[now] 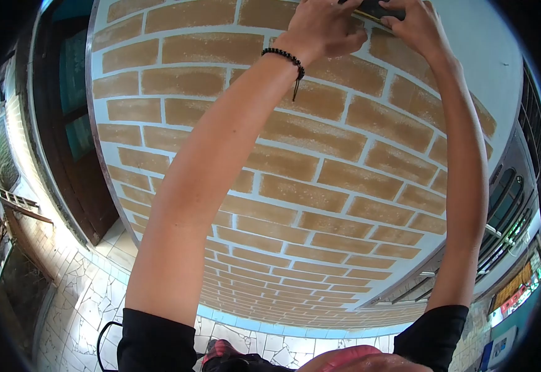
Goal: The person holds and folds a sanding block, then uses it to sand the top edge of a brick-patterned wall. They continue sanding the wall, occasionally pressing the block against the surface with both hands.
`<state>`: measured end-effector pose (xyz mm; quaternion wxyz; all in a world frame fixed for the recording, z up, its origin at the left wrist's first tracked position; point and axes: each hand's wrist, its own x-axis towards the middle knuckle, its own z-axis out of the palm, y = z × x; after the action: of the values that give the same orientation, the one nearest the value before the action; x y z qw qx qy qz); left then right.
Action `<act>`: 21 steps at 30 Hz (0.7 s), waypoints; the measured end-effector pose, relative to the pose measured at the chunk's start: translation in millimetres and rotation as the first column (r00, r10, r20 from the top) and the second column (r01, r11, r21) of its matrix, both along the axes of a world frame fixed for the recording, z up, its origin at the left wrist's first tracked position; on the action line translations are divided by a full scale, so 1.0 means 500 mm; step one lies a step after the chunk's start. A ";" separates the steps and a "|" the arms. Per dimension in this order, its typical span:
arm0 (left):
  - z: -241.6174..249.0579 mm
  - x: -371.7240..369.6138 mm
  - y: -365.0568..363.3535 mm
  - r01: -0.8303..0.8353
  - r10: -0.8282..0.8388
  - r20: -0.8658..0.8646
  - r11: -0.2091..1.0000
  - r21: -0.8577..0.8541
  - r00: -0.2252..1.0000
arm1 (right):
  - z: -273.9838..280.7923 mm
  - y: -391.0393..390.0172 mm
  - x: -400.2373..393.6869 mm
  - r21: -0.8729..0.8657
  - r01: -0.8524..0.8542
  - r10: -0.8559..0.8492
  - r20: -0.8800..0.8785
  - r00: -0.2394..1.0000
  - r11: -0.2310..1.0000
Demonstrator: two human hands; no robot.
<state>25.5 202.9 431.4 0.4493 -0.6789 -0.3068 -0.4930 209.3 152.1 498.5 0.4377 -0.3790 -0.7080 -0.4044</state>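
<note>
Both arms reach up against a wall with a brown brick pattern (307, 155) and pale joint lines. My left hand (329, 28), below a black bead bracelet (284, 57), is at the top edge of the view, its fingers bent against the wall. My right hand (414, 25) is just to the right, fingers curled onto a dark flat object (379, 8) with a thin yellowish edge. That object lies between the two hands and is cut off by the frame's top. Whether my left fingers grip it is hard to see.
A dark wooden door (78, 124) stands at the left, beside the wall's edge. Barred windows (500, 217) are at the right. Pale cracked-pattern tiles (78, 310) cover the floor. A wooden piece of furniture (25, 208) is at the far left.
</note>
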 end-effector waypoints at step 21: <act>0.011 -0.054 -0.028 -0.141 0.130 -0.109 0.985 -0.101 0.986 | -0.010 0.016 0.018 0.068 -0.073 0.070 0.042 0.997 0.995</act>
<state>-1.4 188.8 437.1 0.4593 -0.7041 -0.3554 -0.4087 218.5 160.3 493.6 0.4505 -0.3299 -0.7152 -0.4204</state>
